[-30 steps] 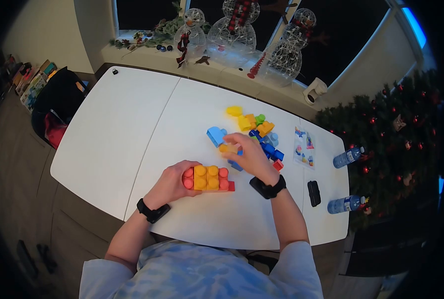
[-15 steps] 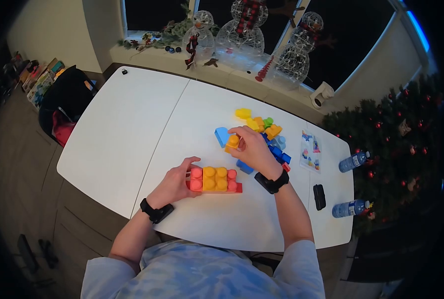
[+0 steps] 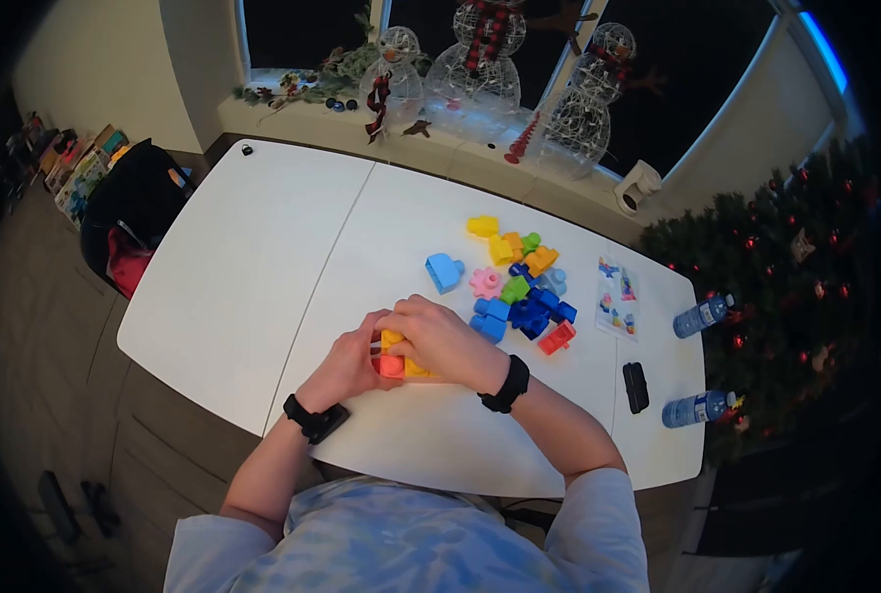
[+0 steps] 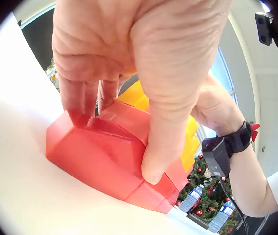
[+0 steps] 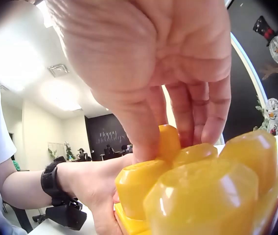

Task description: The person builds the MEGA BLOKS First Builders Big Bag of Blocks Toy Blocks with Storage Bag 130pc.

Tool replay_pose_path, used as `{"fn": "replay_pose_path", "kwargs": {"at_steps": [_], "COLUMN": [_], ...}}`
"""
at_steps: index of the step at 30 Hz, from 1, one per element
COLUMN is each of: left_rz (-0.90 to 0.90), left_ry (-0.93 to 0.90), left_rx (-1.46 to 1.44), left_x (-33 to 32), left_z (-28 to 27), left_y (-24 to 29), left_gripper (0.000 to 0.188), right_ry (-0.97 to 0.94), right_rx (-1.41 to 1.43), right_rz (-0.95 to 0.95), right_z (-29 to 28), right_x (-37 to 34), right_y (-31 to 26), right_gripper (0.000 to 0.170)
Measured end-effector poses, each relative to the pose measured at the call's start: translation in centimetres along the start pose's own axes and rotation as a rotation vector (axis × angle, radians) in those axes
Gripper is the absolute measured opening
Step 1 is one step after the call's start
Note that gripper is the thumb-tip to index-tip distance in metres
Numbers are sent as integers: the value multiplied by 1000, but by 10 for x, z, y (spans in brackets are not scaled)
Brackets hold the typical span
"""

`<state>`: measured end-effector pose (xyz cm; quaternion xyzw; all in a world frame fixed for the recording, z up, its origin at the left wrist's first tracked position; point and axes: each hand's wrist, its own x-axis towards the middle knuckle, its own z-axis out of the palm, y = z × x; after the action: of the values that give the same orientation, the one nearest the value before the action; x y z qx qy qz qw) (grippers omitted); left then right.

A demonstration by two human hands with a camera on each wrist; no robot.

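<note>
On the white table (image 3: 225,262), my left hand (image 3: 344,364) grips the left end of a red toy block build (image 4: 100,152), its thumb along the near side. Large yellow blocks (image 5: 202,191) sit on the red base. With thumb and fingers, my right hand (image 3: 442,338) pinches a small yellow block (image 5: 168,142) down at the top of the build, close beside the left hand. In the head view the right hand hides much of the build. Beyond the hands lie a pink gear-shaped block (image 3: 486,283), a light blue block (image 3: 444,273) and a blue block (image 3: 490,320).
Farther right are dark blue blocks (image 3: 529,316), a red block (image 3: 557,336) and yellow blocks (image 3: 501,249). A picture sheet (image 3: 616,300), a black case (image 3: 635,387) and two water bottles (image 3: 703,315) are toward the right edge.
My right hand has carried the small yellow block from beside the loose blocks leftward and toward me, onto the build. The left hand stays at the build's left end.
</note>
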<state>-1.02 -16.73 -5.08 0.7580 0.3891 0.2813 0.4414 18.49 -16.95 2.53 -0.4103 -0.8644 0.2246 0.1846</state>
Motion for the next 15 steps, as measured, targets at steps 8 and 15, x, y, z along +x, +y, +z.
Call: {"fn": "replay_pose_path", "kwargs": {"at_steps": [8,15], "left_rz": [-43,-55], "left_ry": [-16,-17], "left_rx": [9,-45], "left_x": [0,-1], "left_z": [0,-1], "left_y": [6,3], "left_gripper": [91,91], "right_ry": [20,200], "right_rx": [24,158], "right_rz": [-15,50], "right_z": [2,-55], "right_x": [0,-5], "right_y": [1,35], "right_gripper": [33,48]}}
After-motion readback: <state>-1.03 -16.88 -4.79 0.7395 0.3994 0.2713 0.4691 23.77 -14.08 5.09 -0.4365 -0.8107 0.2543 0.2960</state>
